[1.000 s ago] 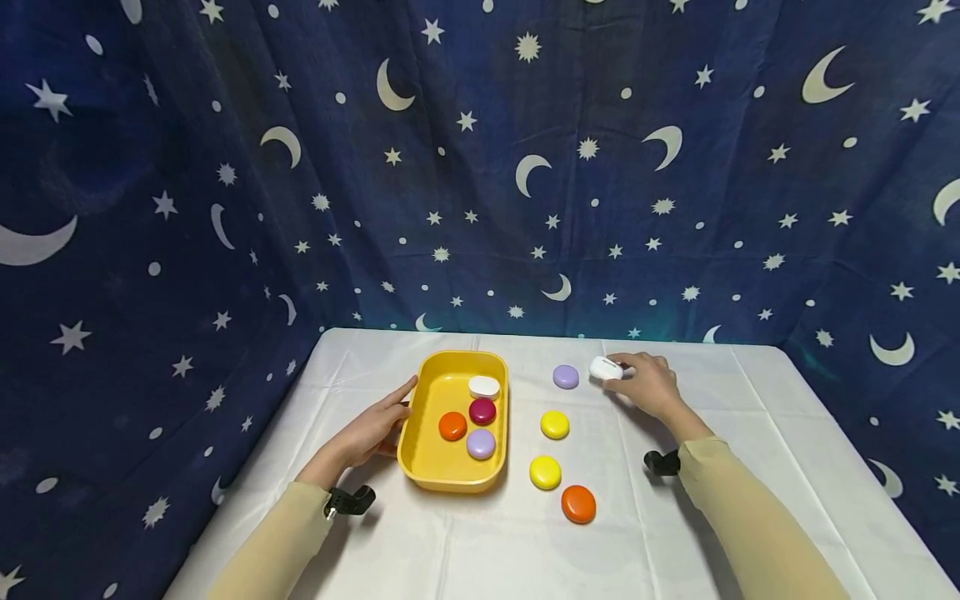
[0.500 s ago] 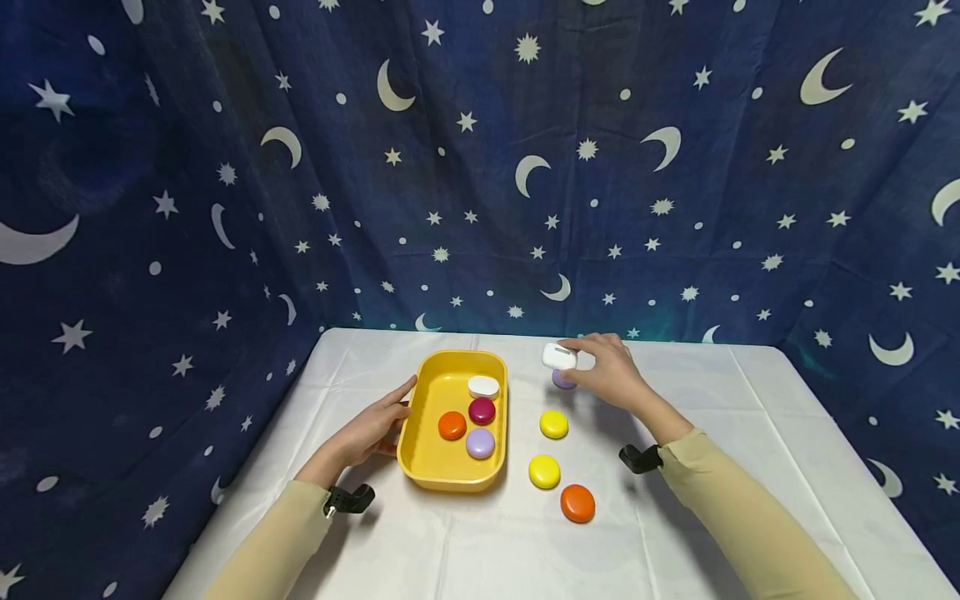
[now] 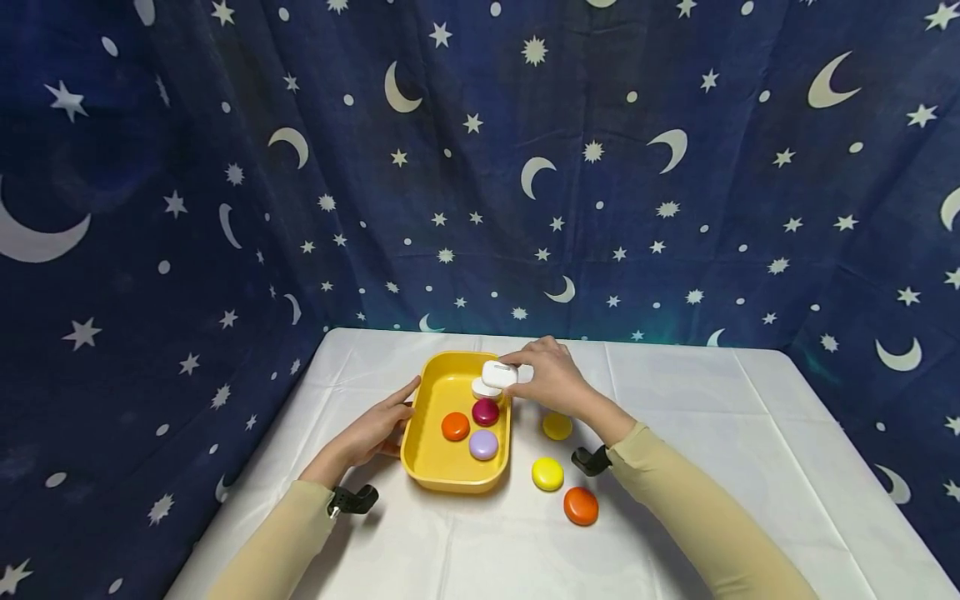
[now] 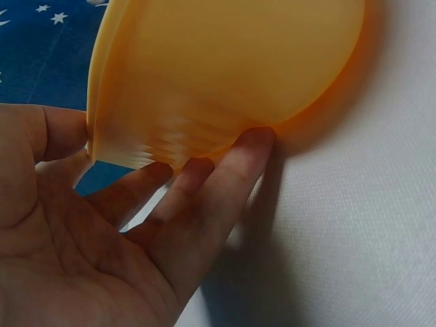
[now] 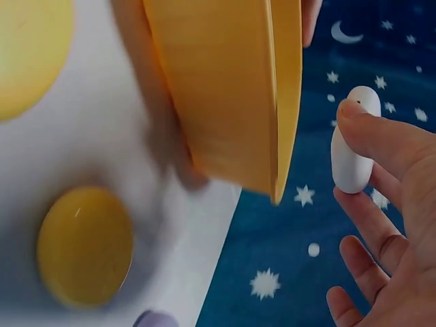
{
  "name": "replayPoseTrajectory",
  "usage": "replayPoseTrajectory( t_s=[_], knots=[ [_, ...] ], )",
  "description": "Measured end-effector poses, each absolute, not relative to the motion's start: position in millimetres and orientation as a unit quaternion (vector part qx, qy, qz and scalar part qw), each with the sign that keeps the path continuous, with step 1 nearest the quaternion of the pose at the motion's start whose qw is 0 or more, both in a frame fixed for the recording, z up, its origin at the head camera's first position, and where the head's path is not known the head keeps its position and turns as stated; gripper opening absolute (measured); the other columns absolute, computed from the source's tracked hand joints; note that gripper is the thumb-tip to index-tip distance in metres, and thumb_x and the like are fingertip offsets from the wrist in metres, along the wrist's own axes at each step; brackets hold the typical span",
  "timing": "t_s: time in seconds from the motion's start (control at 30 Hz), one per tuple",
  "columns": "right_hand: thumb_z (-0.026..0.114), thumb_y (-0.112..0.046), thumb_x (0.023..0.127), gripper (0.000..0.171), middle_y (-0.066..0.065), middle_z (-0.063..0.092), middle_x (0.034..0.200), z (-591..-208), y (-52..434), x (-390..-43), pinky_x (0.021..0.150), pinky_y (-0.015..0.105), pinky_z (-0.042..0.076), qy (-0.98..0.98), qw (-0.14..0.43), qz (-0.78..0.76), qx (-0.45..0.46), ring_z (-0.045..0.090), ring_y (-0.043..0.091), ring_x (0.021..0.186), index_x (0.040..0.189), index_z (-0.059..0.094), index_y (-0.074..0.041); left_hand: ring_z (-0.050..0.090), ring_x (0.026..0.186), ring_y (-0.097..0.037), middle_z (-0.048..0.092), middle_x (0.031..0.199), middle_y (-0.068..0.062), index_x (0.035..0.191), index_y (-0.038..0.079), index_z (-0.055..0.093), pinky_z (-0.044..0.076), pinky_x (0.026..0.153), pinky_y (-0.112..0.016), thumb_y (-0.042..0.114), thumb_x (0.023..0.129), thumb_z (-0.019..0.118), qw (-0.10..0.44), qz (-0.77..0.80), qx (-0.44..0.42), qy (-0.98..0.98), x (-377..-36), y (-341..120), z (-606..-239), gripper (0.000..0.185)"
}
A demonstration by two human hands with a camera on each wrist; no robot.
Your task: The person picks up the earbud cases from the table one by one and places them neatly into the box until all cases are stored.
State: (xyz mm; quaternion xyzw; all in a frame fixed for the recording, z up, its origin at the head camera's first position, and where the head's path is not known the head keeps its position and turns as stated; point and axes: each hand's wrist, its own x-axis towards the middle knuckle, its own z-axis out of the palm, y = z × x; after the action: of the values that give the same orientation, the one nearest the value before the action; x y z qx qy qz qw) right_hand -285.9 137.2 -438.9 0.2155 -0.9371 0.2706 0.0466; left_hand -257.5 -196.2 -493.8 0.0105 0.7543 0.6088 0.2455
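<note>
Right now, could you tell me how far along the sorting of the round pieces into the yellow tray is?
Four pieces lie in the yellow tray: white, maroon, orange and lilac. The right hand holds a white piece over the tray's far end, while the left hand steadies its side. Two yellow pieces and an orange piece remain on the table.

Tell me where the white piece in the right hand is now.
In the head view, the white piece is pinched in the right hand above the yellow tray's far right corner.
</note>
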Motion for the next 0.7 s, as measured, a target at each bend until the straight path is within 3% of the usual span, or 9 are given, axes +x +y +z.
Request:
replayPoseTrajectory(
  t_s=[0.2, 0.4, 0.7],
  knots=[
    [0.089, -0.044, 0.077, 0.051, -0.002, 0.069, 0.107, -441.6, 109.1, -292.7, 0.101, 0.046, 0.035, -0.946, 0.022, 0.216, 0.241, 0.046, 0.022, 0.112, 0.124, 0.077, -0.027, 0.067, 0.095, -0.028, 0.057, 0.134, -0.019, 0.164, 0.036, 0.025, 0.061, 0.076, -0.048, 0.021, 0.105, 0.046, 0.241, 0.610, 0.009, 0.755, -256.8, -195.9, -494.5, 0.065],
    [0.089, -0.049, 0.075, 0.052, -0.007, 0.070, 0.103, -449.3, 88.0, -301.7, 0.094, 0.042, 0.036, -0.948, 0.009, 0.171, 0.268, 0.046, 0.020, 0.108, 0.121, 0.078, -0.026, 0.067, 0.095, -0.028, 0.059, 0.132, -0.018, 0.164, 0.035, 0.023, 0.061, 0.075, -0.047, 0.020, 0.105, 0.045, 0.244, 0.612, 0.011, 0.752, -256.6, -195.7, -493.9, 0.065],
    [0.085, -0.053, 0.078, 0.053, -0.003, 0.070, 0.111, -456.0, 68.1, -308.0, 0.092, 0.041, 0.037, -0.952, -0.002, 0.109, 0.286, 0.045, 0.021, 0.107, 0.122, 0.077, -0.025, 0.068, 0.099, -0.029, 0.057, 0.140, -0.021, 0.165, 0.033, 0.022, 0.061, 0.076, -0.048, 0.020, 0.104, 0.046, 0.244, 0.619, 0.014, 0.746, -256.5, -196.7, -494.1, 0.066]
  ],
)
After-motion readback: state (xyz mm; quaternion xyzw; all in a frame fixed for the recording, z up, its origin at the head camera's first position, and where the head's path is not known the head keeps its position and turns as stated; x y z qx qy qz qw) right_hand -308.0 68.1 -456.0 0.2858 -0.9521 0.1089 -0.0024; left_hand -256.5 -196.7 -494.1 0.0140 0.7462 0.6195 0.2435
